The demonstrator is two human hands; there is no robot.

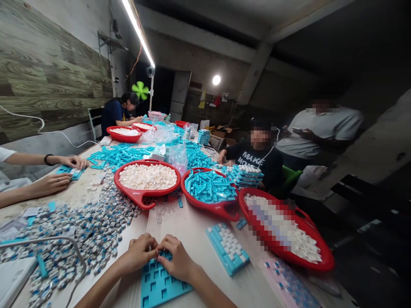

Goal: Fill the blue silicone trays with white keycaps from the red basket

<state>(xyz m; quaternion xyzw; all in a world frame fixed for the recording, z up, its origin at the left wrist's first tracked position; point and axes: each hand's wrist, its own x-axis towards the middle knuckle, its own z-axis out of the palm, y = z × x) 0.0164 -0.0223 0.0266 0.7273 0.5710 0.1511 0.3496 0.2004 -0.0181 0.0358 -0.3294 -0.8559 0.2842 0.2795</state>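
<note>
A blue keyboard plate with square cutouts [156, 284] lies on the table in front of me. My left hand [140, 253] is over its far left corner, thumb and fingers pinched together. My right hand [176, 256] meets it there, fingertips pressed close and the palm above the plate. Whatever sits between the fingertips is too small and covered to make out. To the right of my hands lies a blue keyboard with white and blue keycaps [227, 247]. A wide heap of small grey-and-blue key switches [86, 226] spreads to the left.
Red basins hold white keycaps [147, 176], long blue pieces [210, 186] and more white pieces [308, 246]. Blue keyboards are stacked [245, 176] beyond. At left, a co-worker's hands [59, 182] touch a blue plate. Other people are across the table. A cable [75, 246] crosses the switches.
</note>
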